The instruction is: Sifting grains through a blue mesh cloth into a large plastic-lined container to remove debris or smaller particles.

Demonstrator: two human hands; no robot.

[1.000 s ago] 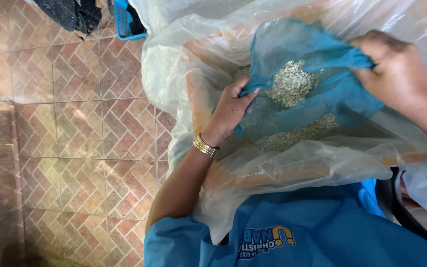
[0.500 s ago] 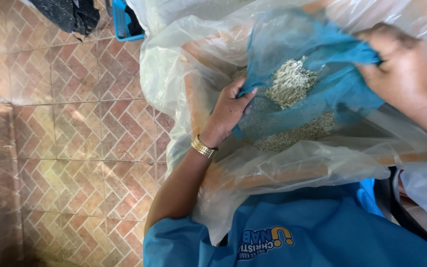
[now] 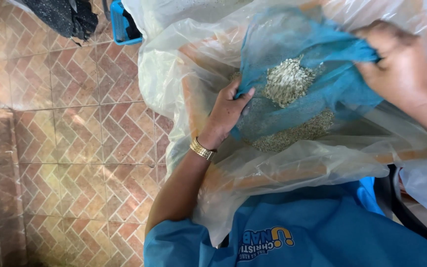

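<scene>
Left hand (image 3: 226,111) pinching blue mesh cloth (image 3: 317,84) edge, as half a second back. Right hand (image 3: 401,64) gripping opposite corner, raised slightly since. Pale grain (image 3: 287,81) heaped between hands (more settled centrally), over clear plastic sheet (image 3: 282,168).

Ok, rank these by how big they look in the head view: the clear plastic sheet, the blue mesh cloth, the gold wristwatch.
1. Clear plastic sheet, largest by far.
2. Blue mesh cloth, smaller and lying inside the sheet.
3. Gold wristwatch, smallest, on the left hand.
</scene>
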